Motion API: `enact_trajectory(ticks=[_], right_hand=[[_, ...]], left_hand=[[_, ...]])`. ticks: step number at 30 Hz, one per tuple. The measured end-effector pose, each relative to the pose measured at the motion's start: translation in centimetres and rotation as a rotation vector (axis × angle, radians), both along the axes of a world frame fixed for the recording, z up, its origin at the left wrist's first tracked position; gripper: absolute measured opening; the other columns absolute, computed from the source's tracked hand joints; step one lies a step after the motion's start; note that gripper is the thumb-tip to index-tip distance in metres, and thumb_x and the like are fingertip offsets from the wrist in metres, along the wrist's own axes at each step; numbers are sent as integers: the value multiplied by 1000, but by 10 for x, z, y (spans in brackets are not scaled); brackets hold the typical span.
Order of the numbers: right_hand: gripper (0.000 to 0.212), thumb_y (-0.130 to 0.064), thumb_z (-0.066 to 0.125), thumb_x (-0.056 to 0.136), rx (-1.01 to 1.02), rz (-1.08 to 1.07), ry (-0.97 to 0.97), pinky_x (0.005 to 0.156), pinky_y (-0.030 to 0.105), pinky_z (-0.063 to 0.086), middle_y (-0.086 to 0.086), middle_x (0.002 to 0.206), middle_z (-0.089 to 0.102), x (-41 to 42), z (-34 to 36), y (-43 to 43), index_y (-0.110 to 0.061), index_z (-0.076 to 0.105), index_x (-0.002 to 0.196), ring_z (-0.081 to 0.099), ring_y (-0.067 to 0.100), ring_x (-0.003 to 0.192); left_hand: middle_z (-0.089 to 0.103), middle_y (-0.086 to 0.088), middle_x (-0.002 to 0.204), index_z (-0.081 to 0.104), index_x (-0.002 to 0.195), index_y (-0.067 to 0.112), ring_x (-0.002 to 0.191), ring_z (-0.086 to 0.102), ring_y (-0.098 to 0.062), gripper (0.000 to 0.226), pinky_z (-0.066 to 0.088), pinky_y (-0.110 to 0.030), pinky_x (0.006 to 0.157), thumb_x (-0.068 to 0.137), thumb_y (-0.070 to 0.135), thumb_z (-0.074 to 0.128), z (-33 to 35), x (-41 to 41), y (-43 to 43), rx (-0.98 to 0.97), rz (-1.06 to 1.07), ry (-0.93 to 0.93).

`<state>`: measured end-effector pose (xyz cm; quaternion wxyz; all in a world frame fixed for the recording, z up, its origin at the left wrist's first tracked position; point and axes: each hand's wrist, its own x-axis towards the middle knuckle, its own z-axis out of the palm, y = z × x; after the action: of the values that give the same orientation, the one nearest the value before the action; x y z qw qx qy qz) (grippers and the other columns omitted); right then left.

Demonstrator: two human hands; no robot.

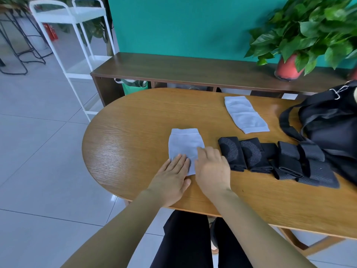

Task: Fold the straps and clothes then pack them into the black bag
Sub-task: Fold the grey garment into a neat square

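Note:
A light grey cloth [185, 144] lies flat on the wooden table [135, 132] in front of me. My left hand [172, 175] presses flat on its near left corner with straight fingers. My right hand [210, 167] rests on its near right edge, fingers bent down onto the fabric. A second grey cloth [245, 115] lies farther back to the right. A row of folded black straps [276, 159] sits to the right of my hands. The black bag [328, 128] stands at the table's right end, its strap trailing toward the folded pieces.
A dark wooden bench [193, 68] runs behind the table against a teal wall, with a potted plant [289, 68] on its right end. A white metal rack [77, 45] stands on the tiled floor to the left. My legs are under the table's near edge.

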<state>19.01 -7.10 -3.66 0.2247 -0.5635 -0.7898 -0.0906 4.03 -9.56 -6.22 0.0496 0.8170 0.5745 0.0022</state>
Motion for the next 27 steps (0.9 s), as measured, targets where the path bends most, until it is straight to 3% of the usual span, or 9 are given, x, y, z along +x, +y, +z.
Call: enact_trajectory(ticks=[2, 3, 5, 7, 13, 20, 22, 24, 27], right_hand=[[41, -31, 38, 97, -179, 198, -98, 99, 37, 41, 3, 130, 55, 6, -5, -7, -9, 53, 128, 51, 28, 121], [57, -43, 19, 100, -334, 239, -149, 115, 36, 23, -1, 152, 31, 10, -7, -11, -11, 34, 145, 27, 22, 142], [71, -55, -8, 90, -509, 253, -222, 120, 33, -7, -7, 155, -16, 18, -12, -13, -19, -6, 151, -16, 8, 145], [75, -57, -16, 83, -552, 239, -245, 118, 32, -12, -8, 153, -26, 19, -15, -12, -21, -17, 148, -26, 5, 141], [76, -60, -14, 83, -630, 247, -248, 119, 34, -11, -7, 156, -22, 18, -7, -10, -21, -15, 148, -25, 5, 141], [57, -44, 17, 102, -588, 258, 122, 119, 28, 1, 0, 158, 21, 24, 24, 16, -14, 24, 150, 11, 9, 146], [45, -35, 30, 103, -552, 201, 184, 114, 32, 21, 6, 142, 48, 28, 33, 30, -11, 47, 138, 35, 20, 135], [23, -30, 41, 100, -574, 136, 255, 88, 35, 40, 1, 95, 64, 31, 37, 47, -31, 63, 101, 49, 25, 101], [38, -26, 52, 93, -558, 69, 238, 66, 30, 31, -5, 59, 35, 28, 38, 74, -28, 31, 61, 35, 20, 70]], left_hand=[[-15, 2, 159, -11, 151, 17, 143, -21, -9, 73, -12, -30, 118, 89, 56, -9, -2, -1, 1, -15, -7, -18], [-15, 3, 159, -11, 151, 17, 143, -22, -9, 79, -12, -30, 118, 83, 58, -15, -3, -1, 2, -14, -14, -19], [-15, 1, 159, -12, 150, 16, 142, -23, -10, 84, -12, -31, 118, 79, 58, -19, -6, -2, 3, -10, -27, -9], [-15, 0, 159, -12, 150, 15, 142, -23, -11, 84, -12, -31, 117, 78, 58, -19, -7, -2, 3, -9, -28, -4], [-11, 0, 160, -8, 152, 14, 144, -18, -11, 63, -10, -29, 118, 101, 48, 9, 4, -1, 3, -80, -11, -59], [22, -2, 157, 36, 146, 13, 145, 18, -12, 45, 17, -34, 117, 102, 25, 37, 44, -25, 37, 5, 137, -497], [36, -3, 151, 43, 142, 15, 136, 38, -17, 43, 32, -35, 109, 100, 23, 45, 51, -33, 51, -15, 224, -525], [53, -5, 138, 45, 140, 20, 122, 52, -22, 43, 40, -34, 102, 98, 25, 48, 55, -38, 65, -51, 286, -501], [54, 0, 137, 45, 140, 21, 123, 50, -19, 45, 39, -30, 102, 96, 26, 52, 57, -37, 86, -68, 295, -442]])
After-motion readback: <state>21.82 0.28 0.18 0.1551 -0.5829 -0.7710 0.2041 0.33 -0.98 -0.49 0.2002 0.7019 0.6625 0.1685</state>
